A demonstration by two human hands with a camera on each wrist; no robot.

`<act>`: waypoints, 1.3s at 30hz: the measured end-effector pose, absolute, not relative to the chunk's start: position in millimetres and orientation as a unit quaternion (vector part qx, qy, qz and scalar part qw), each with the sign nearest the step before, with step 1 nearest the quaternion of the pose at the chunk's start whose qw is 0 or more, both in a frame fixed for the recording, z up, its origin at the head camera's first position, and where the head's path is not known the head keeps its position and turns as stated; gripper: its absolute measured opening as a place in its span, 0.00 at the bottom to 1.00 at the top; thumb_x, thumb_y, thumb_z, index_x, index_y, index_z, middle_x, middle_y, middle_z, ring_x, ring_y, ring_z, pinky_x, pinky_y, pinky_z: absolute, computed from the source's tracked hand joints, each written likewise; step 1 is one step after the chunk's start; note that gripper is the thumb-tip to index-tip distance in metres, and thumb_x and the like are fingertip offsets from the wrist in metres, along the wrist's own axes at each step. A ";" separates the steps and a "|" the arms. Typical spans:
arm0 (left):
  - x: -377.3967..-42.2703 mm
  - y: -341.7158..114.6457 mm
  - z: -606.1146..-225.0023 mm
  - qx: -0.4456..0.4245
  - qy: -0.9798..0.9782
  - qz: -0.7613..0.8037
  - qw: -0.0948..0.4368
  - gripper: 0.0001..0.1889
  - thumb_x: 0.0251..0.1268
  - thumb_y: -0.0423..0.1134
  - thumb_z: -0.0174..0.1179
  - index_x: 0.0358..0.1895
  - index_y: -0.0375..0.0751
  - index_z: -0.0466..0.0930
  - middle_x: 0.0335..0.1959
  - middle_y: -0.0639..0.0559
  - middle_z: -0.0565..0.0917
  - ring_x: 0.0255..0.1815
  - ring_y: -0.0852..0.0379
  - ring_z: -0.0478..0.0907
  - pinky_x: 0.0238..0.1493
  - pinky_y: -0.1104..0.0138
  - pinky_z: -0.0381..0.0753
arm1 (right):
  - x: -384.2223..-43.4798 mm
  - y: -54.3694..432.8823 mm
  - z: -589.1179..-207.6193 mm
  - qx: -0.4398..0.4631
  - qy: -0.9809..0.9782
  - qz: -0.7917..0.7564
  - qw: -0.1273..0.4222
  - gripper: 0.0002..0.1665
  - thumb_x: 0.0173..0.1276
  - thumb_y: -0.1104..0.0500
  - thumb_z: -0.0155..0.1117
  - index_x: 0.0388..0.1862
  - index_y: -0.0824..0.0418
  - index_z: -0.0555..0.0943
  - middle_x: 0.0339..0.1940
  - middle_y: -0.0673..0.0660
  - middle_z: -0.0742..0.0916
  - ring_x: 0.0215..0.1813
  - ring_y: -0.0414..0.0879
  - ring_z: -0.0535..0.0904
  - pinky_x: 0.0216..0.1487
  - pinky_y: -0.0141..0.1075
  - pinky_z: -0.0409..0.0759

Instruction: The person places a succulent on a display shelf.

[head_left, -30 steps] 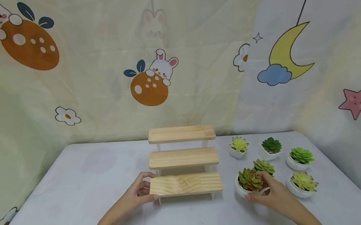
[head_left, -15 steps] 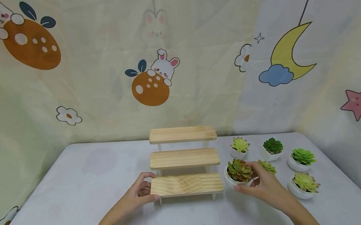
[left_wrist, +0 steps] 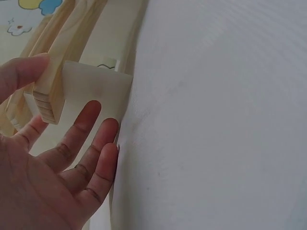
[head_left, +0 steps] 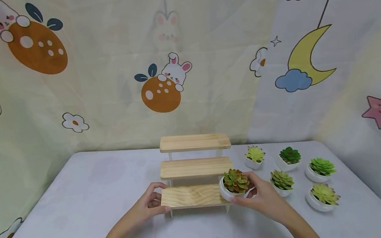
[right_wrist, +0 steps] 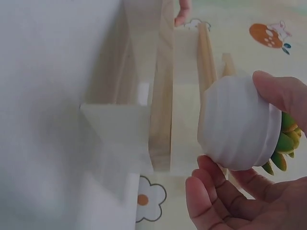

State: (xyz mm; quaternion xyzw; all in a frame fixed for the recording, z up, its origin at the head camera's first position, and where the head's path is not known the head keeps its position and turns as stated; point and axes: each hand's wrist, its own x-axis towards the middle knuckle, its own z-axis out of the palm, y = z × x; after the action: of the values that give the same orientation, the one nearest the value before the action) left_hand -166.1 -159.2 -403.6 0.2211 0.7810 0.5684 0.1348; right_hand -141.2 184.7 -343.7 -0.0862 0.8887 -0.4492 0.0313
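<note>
A three-tier wooden display stand (head_left: pixel 192 196) with pale supports stands on the table. My left hand (head_left: pixel 149 204) pinches the left end of its lowest board between thumb and index finger; in the left wrist view the other fingers (left_wrist: pixel 86 120) are spread beside the pale support. My right hand (head_left: pixel 261 196) grips a white round pot with a reddish-green succulent (head_left: pixel 236 181), thumb on one side and fingers on the other. The white pot (right_wrist: pixel 240 122) is over the right end of the lowest board, with a small gap beneath it in the right wrist view.
Several other potted succulents stand on the right of the table, the nearest a green one (head_left: pixel 281 180) by my right hand. A yellow-green one (head_left: pixel 323 196) is farther right. A printed cloth (head_left: pixel 111 84) hangs behind the white table (head_left: pixel 81 198).
My right hand has carried the potted succulent leftward from beside the other pots to over the lowest board's right end. My left hand keeps its place on the stand.
</note>
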 end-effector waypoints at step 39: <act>-166.8 -157.6 -401.5 0.183 0.777 0.581 0.162 0.32 0.59 0.38 0.61 0.63 0.39 0.54 0.42 0.40 0.79 0.40 0.53 0.78 0.42 0.62 0.72 | -154.9 84.3 -362.4 -0.167 0.852 -0.494 0.040 0.39 0.50 0.51 0.75 0.54 0.70 0.70 0.35 0.54 0.79 0.34 0.43 0.72 0.32 0.27 0.72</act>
State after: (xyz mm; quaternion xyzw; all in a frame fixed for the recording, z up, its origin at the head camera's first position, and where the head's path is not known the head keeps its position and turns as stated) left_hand -166.8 -157.6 -401.5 0.1834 0.7765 0.5807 0.1618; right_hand -154.9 84.3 -362.4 -0.1674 0.8520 -0.4945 0.0402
